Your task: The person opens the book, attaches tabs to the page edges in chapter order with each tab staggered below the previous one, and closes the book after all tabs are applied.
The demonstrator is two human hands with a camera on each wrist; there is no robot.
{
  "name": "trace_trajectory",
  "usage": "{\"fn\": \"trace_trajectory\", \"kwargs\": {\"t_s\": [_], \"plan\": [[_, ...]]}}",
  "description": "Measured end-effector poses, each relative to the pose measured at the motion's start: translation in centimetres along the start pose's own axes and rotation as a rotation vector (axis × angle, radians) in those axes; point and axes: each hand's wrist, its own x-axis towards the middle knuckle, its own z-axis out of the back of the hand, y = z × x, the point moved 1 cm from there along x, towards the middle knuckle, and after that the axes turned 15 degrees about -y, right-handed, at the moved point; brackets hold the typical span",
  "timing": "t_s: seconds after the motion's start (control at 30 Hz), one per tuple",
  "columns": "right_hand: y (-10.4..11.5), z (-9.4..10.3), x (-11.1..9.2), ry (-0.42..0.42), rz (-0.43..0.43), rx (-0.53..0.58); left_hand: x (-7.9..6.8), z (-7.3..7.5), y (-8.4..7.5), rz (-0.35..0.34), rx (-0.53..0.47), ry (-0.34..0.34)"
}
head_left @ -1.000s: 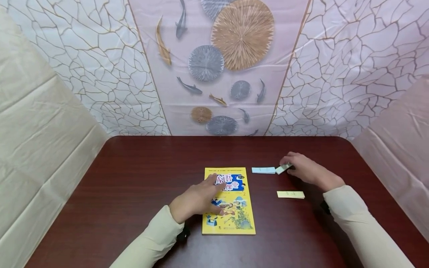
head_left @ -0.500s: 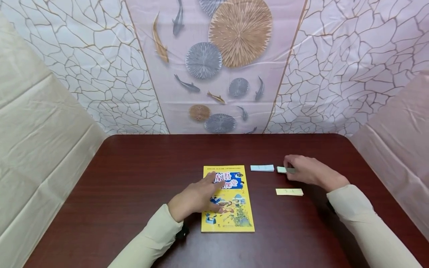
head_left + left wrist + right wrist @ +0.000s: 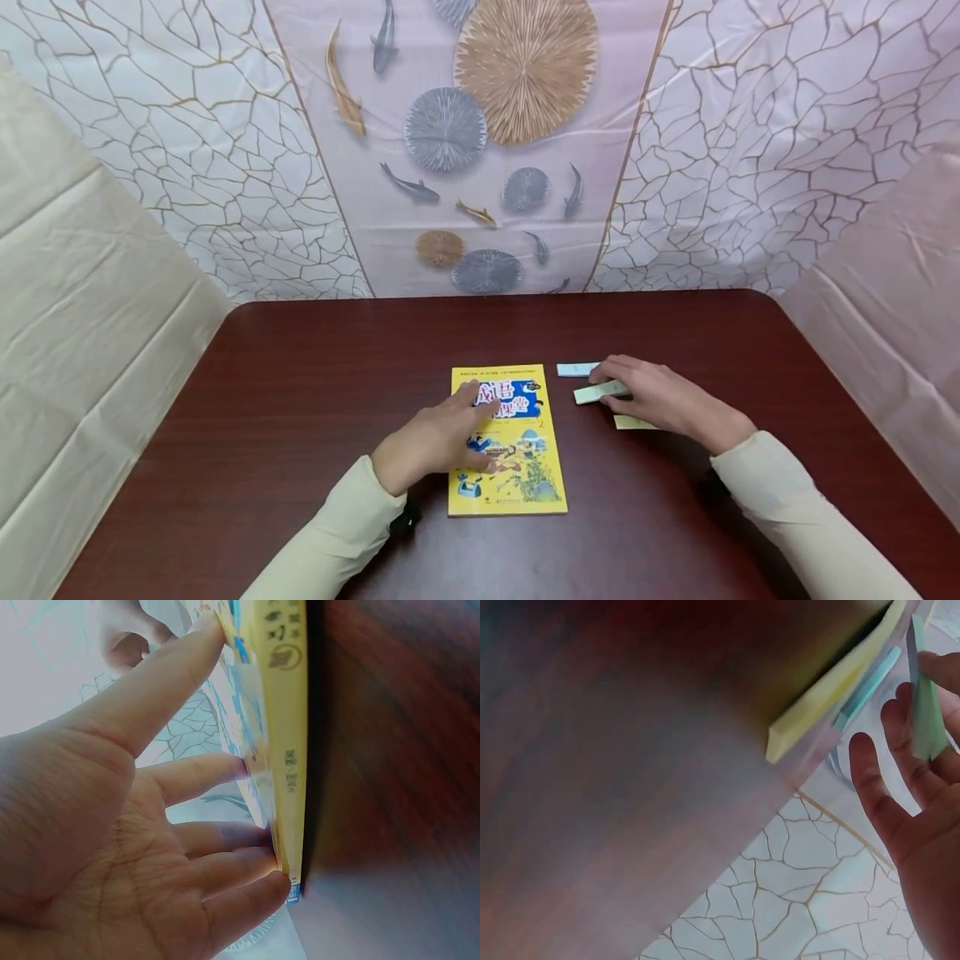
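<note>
Green sticky pad (image 3: 601, 392) sat pinched in the right hand (image 3: 660, 400), lifted just off the table (image 3: 300, 375), between the blue pad (image 3: 576, 369) behind and the yellow pad (image 3: 628, 423) in front, which the hand partly covered. Yellow book (image 3: 506, 442) lay flat mid-table, cover up, just left of the pads. Left hand (image 3: 435, 437) rested on the book's left part, fingers spread & fairly straight, gripping nothing.

Left wrist cam: book (image 3: 289, 742) seen edge-on, spine showing. Left hand (image 3: 112, 825) open, fingertips (image 3: 255, 859) pressing the cover, thumb up near the top edge.

Right wrist cam: right hand (image 3: 919, 802) w/ fingers lightly curled, green pad (image 3: 928, 705) nipped thin-edge-on at the fingertips. Yellow pad (image 3: 832, 690) lay on the table beside it, blue pad (image 3: 866, 690) just beyond; view blurry, so the exact gap betw. them couldn't be told.
</note>
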Motion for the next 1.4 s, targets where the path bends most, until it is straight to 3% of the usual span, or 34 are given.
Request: {"fn": "trace_trajectory", "kwargs": {"t_s": [0.5, 0.67, 0.8, 1.2, 1.4], "plan": [[1.2, -0.3, 1.1, 0.047, 0.014, -0.023, 0.0, 0.7, 0.0, -0.004, -0.006, -0.009], [0.8, 0.3, 1.3, 0.098, -0.063, 0.003, 0.0, 0.8, 0.1, 0.000, 0.001, -0.009], [0.1, 1.2, 1.0, 0.125, -0.130, 0.048, 0.2, 0.8, 0.0, -0.006, 0.004, -0.006], [0.1, 0.5, -0.1, 0.100, -0.127, 0.034, 0.1, 0.7, 0.1, -0.012, 0.014, 0.000], [-0.5, 2.1, -1.3, 0.101, -0.155, 0.040, 0.1, 0.2, 0.2, -0.017, 0.012, 0.001]]}}
